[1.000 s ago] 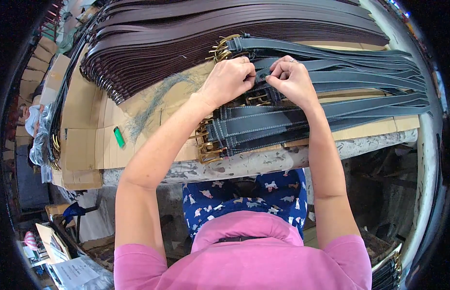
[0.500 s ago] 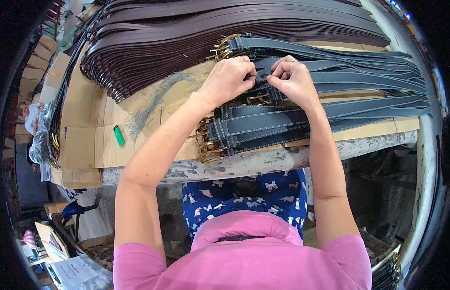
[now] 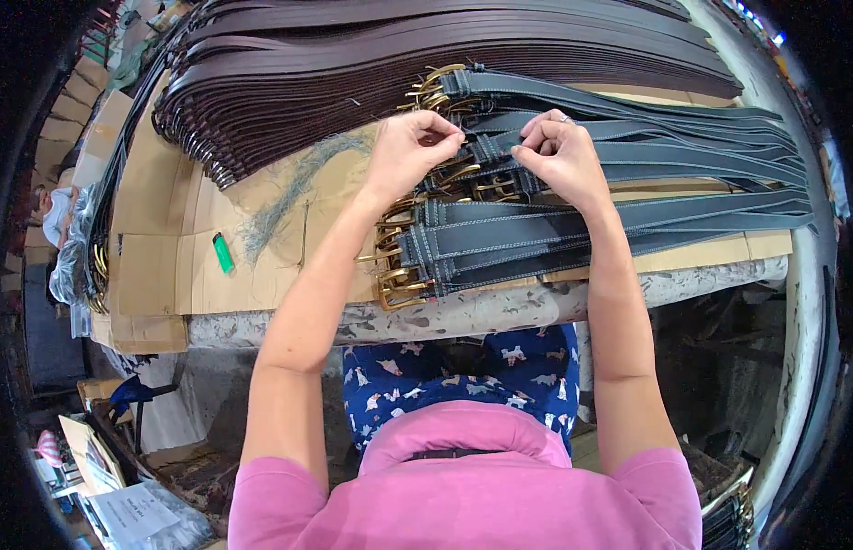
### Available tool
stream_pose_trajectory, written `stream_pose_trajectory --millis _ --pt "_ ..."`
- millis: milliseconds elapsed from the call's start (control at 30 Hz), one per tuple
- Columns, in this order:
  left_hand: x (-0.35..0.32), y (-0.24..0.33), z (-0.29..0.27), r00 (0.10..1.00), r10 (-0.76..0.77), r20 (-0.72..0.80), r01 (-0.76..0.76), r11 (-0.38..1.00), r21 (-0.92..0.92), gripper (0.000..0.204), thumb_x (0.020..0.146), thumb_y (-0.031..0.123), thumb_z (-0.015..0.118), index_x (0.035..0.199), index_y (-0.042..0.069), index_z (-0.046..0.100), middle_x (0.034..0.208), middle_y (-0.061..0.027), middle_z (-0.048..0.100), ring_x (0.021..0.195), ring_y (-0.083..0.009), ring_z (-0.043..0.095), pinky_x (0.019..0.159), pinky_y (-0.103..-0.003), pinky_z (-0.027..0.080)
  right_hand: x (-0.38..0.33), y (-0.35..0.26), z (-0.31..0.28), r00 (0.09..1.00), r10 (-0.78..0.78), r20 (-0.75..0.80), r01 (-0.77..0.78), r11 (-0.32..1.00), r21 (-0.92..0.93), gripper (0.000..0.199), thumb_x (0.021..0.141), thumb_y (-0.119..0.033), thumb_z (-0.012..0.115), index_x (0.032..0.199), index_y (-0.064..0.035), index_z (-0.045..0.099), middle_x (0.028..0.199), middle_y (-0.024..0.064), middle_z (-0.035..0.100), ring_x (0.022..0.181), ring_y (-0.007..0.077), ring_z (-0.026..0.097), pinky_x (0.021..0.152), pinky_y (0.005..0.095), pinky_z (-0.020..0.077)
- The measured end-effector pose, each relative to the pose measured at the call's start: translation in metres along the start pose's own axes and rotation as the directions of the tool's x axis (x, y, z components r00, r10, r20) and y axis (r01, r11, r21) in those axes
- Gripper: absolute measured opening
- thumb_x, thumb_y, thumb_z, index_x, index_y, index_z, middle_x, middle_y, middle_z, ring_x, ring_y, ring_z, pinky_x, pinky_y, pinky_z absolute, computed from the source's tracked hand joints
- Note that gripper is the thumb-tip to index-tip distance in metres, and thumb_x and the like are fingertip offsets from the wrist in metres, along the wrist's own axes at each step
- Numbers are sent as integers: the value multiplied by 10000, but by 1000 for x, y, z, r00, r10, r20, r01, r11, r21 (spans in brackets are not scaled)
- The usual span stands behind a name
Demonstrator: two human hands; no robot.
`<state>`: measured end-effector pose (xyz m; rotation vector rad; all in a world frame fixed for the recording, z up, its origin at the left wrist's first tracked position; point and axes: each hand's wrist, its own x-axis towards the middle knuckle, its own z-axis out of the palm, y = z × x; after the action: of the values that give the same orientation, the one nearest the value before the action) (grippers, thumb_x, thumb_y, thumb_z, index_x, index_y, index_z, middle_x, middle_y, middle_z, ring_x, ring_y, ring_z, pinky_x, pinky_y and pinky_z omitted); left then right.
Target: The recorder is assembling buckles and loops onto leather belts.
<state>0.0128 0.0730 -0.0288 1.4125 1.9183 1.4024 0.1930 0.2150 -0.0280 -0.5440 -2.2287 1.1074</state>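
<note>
Dark blue-grey belts (image 3: 518,236) with pale stitching and brass-coloured buckles (image 3: 397,275) lie in bundles across the worktable. Over the buckle ends of the middle bundle, my left hand (image 3: 410,154) is raised, thumb and fingertips pressed together. Anything in that pinch is too small to make out. My right hand (image 3: 566,163), with a ring on one finger, is closed in a pinch right at a stitched belt end (image 3: 496,147). Whether its fingertips grip the belt or a thread cannot be told. Between the two hands this belt's looped end is visible.
A large stack of dark brown belts (image 3: 353,64) fills the far side. Cardboard (image 3: 280,275) covers the table, with a green lighter (image 3: 223,253) and a heap of loose threads (image 3: 294,188) on it. At the far left another person (image 3: 58,215) is visible.
My left hand has drawn left and slightly down, away from the belt end. The right hand has shifted slightly right. More of the belt end and buckles shows between them.
</note>
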Motion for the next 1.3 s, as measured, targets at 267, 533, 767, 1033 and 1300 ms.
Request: stream_pose_trajectory --millis 267,533,767,1033,1300 --pt "-4 -7 -4 995 -71 74 82 982 -169 130 830 82 692 907 -22 675 850 -58 682 772 -99 635 720 -231 508 0 -3 0 1000 14 -11 -14 1000 6 149 680 -73 727 674 40 629 845 65 611 588 73 512 544 224 428" --pt "-6 -11 -3 990 -101 102 122 966 -227 142 836 109 693 918 -6 680 843 -42 678 791 -88 622 737 -226 491 0 -4 0 998 65 -1 -65 997 50 139 687 -71 723 686 38 637 860 54 608 575 47 484 545 204 409" --pt "-7 -7 -1 994 -71 86 92 958 -271 134 838 137 699 886 12 682 798 -25 681 731 -70 626 671 -222 492 0 -8 -2 996 85 3 -85 996 24 131 710 -77 716 691 30 643 880 50 613 596 36 485 556 203 413" --pt "-6 -10 1 992 -80 98 110 927 -358 140 871 129 665 916 -3 652 837 -57 685 791 -115 664 730 -238 511 7 -9 5 996 64 -60 -55 988 145 136 760 -89 713 726 26 647 748 28 642 638 44 538 575 218 442" --pt "-7 -18 1 996 -38 78 65 924 -378 131 900 114 621 921 -15 613 901 -86 684 858 -155 678 774 -259 522 32 -30 10 984 52 169 -21 984 -179 160 778 -107 686 751 42 633 669 31 621 619 58 530 570 232 432"
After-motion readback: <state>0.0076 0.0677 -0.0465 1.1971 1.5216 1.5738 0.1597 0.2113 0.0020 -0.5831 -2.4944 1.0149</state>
